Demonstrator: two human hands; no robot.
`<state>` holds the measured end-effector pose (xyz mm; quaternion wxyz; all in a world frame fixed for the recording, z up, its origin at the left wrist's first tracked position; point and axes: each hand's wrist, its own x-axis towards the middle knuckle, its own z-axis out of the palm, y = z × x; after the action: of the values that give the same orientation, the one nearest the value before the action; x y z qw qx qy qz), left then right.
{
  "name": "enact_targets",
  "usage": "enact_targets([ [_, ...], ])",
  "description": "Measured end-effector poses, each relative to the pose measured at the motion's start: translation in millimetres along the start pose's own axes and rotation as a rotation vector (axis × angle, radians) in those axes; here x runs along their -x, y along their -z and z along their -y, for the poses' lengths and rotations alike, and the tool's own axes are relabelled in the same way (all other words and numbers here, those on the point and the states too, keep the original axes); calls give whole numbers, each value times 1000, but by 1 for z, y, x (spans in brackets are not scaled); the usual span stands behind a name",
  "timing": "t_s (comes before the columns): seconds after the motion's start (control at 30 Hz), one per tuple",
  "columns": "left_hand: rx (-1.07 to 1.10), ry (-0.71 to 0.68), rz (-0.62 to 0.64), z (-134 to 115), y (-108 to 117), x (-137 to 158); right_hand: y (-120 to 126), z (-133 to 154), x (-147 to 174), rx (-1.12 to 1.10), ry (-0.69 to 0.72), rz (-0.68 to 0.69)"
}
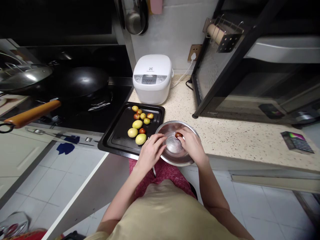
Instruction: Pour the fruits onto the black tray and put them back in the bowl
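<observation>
My right grip clamped on a red fruit, bowl beneath, my left grip apart, tray beside it.

That jujube is red-brown, the bigger fruits yellow-green, the baking tray black, the metal bowl silver, the rice cooker white, the countertop brown-speckled cream.

A speckled beige counter runs along a pale tiled wall with a socket. A black-framed rack stands on its right; below, white square tiles cover the floor beside cream cabinet fronts.
</observation>
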<state>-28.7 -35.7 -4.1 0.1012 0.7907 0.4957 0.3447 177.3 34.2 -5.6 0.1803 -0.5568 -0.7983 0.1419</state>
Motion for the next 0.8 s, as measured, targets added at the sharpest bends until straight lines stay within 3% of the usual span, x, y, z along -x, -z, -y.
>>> enact_targets([
  [0.17, -5, 2, 15, 1, 0, 0, 2, 2, 5, 69, 5, -69],
  [0.57, -22, -11, 5, 3, 4, -2, -4, -2, 3, 96, 45, -60],
  [0.73, -145, 140, -114, 28, 19, 0, -2, -3, 7, 83, 47, -77],
  [0.8, -215, 211, -103, 40, 23, 3, -1, -2, 9, 63, 54, -107],
])
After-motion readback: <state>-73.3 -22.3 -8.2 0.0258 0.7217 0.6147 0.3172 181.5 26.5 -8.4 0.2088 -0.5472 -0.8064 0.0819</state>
